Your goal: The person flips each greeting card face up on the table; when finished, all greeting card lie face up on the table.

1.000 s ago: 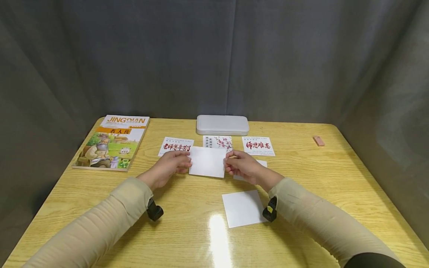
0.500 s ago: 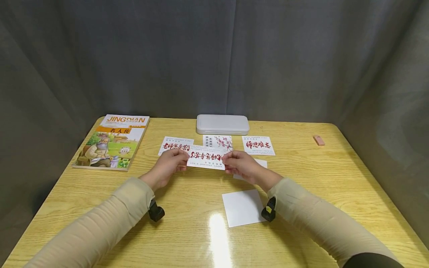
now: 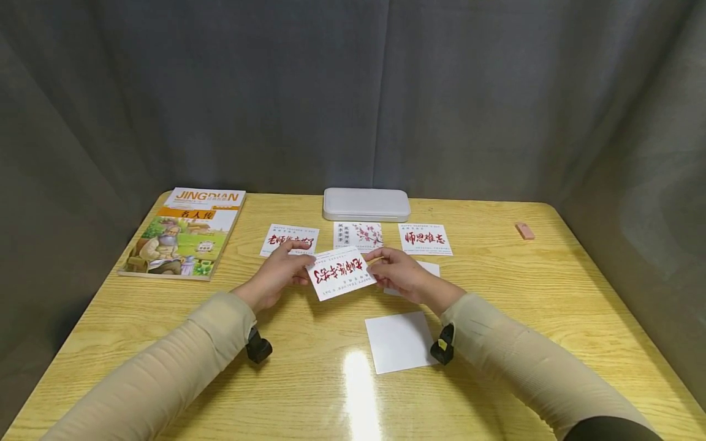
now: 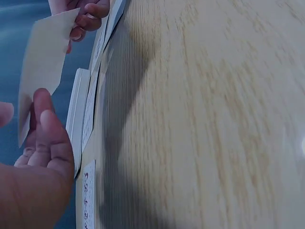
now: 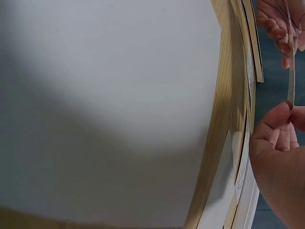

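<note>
Held tilted above the table is a greeting card, its red Chinese lettering upside down in the head view. My right hand pinches its right edge between thumb and fingers. At its left corner, my left hand has its fingers against the underside; the left wrist view shows the thumb apart from the card. Beyond lie a matching red-lettered card, a blossom card and another red-lettered card. A blank white card lies in front of my right hand, which partly hides a second white card.
A white case stands at the table's back edge. The illustrated book lies at the back left, and a small pink eraser at the right. A dark grey curtain hangs behind the table.
The held card has turned from its blank back to its printed face, then swung askew, its left end staying higher than its near edge. Both hands stay roughly in place; the left thumb has loosened.
</note>
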Demonstrator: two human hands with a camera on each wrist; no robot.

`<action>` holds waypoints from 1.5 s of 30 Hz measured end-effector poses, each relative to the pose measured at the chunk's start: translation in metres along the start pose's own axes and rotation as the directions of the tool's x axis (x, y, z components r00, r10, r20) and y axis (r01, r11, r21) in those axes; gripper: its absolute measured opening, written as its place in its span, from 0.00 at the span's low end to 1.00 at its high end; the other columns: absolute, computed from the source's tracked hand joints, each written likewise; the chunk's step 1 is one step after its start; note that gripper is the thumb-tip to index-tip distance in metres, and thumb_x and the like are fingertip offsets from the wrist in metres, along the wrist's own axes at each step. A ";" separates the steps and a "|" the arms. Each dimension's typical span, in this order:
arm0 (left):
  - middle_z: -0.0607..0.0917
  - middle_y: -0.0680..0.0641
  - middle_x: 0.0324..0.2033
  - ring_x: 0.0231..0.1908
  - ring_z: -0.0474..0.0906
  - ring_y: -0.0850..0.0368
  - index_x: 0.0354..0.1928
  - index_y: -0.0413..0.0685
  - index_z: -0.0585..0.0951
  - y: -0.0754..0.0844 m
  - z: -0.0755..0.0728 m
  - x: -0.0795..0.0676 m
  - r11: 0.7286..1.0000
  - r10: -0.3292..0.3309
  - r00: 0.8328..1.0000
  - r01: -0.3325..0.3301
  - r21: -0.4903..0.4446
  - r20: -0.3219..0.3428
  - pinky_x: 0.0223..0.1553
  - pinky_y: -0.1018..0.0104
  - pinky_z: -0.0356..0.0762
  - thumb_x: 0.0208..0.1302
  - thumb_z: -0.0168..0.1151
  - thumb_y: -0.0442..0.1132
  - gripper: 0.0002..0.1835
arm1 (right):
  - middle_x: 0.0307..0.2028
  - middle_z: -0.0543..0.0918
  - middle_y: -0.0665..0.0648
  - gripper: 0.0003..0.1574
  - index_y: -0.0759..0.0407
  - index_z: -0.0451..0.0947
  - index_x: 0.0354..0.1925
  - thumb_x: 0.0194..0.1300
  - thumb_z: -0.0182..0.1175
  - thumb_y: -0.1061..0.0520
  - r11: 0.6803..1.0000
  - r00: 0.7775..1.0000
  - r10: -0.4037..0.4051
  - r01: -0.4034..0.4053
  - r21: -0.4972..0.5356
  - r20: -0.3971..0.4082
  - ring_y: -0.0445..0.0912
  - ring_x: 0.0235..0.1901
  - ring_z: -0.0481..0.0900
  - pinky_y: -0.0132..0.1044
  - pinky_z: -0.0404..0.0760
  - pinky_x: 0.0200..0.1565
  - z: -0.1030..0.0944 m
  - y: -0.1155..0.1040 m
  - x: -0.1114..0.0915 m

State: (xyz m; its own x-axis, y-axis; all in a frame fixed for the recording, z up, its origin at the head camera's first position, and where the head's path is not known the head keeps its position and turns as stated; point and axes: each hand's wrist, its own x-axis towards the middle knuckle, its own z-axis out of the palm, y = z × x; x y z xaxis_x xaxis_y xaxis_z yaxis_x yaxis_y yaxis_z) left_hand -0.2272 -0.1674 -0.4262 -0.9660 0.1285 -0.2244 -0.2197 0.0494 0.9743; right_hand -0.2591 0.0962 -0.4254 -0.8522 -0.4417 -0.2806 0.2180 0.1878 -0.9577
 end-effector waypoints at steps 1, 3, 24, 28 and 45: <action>0.81 0.48 0.33 0.29 0.77 0.60 0.69 0.31 0.64 0.000 0.001 0.000 1.000 -0.002 1.000 0.002 0.012 0.013 0.35 0.69 0.78 0.74 0.55 0.33 0.26 | 0.29 0.73 0.53 0.18 0.70 0.71 0.60 0.75 0.54 0.67 1.000 1.000 -0.003 0.003 -0.018 0.009 0.43 0.28 0.69 0.33 0.77 0.36 0.000 0.000 0.000; 0.82 0.47 0.35 0.30 0.79 0.61 0.68 0.30 0.66 0.002 0.003 0.000 0.999 -0.009 0.999 0.008 0.033 0.046 0.35 0.69 0.78 0.75 0.55 0.34 0.25 | 0.30 0.73 0.53 0.19 0.70 0.71 0.61 0.75 0.54 0.67 0.999 1.000 -0.006 0.007 -0.053 0.027 0.43 0.27 0.68 0.34 0.77 0.36 0.001 -0.001 0.000; 0.80 0.47 0.29 0.26 0.78 0.60 0.42 0.40 0.67 0.000 0.001 0.003 0.999 0.035 0.999 -0.035 0.000 -0.013 0.33 0.69 0.81 0.73 0.54 0.28 0.06 | 0.36 0.82 0.54 0.26 0.63 0.64 0.68 0.75 0.55 0.64 0.997 1.000 0.026 -0.025 0.075 -0.001 0.41 0.28 0.79 0.30 0.79 0.32 0.011 -0.002 0.005; 0.77 0.45 0.32 0.27 0.80 0.60 0.41 0.40 0.65 -0.003 -0.005 0.002 0.998 0.027 0.999 -0.029 -0.060 -0.036 0.34 0.71 0.82 0.74 0.53 0.27 0.07 | 0.34 0.84 0.57 0.22 0.66 0.63 0.63 0.74 0.54 0.69 0.977 0.999 0.039 -0.039 0.209 0.005 0.44 0.33 0.84 0.31 0.85 0.39 0.008 0.001 0.004; 0.78 0.35 0.57 0.59 0.74 0.37 0.58 0.32 0.76 0.002 0.004 -0.014 0.607 0.300 0.926 -0.371 0.703 0.230 0.62 0.44 0.73 0.69 0.59 0.36 0.19 | 0.32 0.78 0.57 0.08 0.68 0.71 0.49 0.72 0.54 0.69 0.995 0.995 0.093 -0.091 0.037 -0.036 0.43 0.29 0.79 0.31 0.82 0.34 0.015 0.008 0.011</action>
State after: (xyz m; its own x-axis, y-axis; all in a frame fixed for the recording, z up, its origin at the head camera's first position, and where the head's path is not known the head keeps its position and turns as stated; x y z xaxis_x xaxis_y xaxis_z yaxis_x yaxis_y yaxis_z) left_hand -0.2131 -0.1653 -0.4215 -0.9291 0.3611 0.0796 0.3203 0.6785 0.6611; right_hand -0.2592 0.0797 -0.4373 -0.8450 -0.3904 -0.3655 0.3124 0.1944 -0.9299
